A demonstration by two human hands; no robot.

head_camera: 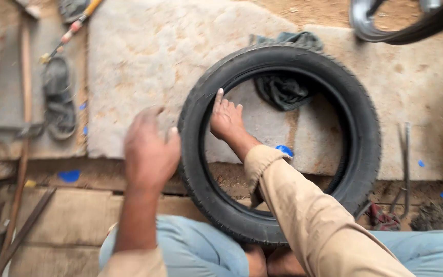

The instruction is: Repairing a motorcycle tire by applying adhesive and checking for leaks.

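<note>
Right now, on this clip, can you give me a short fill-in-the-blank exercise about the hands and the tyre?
1. The right hand rests on the inner edge of the black ____, which lies flat on the stone slab.
2. The left hand hovers open just outside the tyre, holding ____.
3. A dark crumpled ____ lies partly inside the tyre's ring, at its far side.
4. The right arm wears a ____-coloured sleeve.

Missing words: tyre; nothing; cloth; tan
</note>
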